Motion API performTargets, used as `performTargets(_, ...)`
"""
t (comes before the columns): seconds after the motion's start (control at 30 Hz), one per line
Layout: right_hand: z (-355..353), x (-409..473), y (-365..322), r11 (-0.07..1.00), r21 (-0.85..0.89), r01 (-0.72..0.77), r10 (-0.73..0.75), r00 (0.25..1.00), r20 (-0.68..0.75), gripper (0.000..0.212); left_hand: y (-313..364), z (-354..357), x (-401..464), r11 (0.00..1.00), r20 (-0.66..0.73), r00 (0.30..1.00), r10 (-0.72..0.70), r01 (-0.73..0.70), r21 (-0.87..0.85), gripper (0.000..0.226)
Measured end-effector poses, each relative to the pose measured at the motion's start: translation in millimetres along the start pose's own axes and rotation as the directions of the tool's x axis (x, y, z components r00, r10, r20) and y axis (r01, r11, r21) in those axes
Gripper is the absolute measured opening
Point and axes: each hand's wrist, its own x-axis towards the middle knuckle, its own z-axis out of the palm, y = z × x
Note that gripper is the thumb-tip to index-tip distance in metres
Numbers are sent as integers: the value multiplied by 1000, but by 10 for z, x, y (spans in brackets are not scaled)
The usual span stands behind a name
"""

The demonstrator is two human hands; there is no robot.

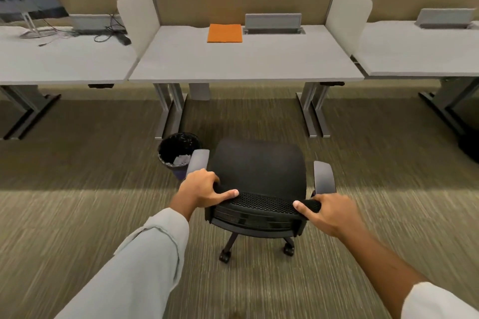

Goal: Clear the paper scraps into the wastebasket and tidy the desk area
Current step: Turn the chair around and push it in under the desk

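My left hand (201, 186) and right hand (330, 211) both clench the wheeled chair (259, 176) by its stiff backrest top, which should roll easily toward the table (246, 65).

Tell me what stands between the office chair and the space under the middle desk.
Nothing visible blocks a straight push. Both the left hand and right hand grip the office chair backrest, and bare carpet lies ahead to the desk. The wastebasket stands close by the chair's left armrest, off the line.
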Motion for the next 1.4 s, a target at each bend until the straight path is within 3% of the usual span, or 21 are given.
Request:
performTargets(0.13, -2, 227, -67, 1000, -13, -11, 11, 1000, -6, 82, -179, -25, 252, 1000, 13, 1000, -15, 15, 1, 91)
performTargets(0.6, -10, 1279, 312, 998, -48, 49, -46, 998, 48, 101, -63, -237, 981, 991, 134, 984, -121, 127, -40, 107)
performTargets(0.9, -111, 2235, 1034, 985, -35, 171, -168, 983, 74, 101, 398, -116, 1628, 968, 51, 968, -247, 249, -32, 115)
performTargets(1.4, -153, 3407, 1627, 950, -15, 311, -310, 951, 12, 110, 694, -74, 2564, 933, 5, 933, -360, 360, -6, 102)
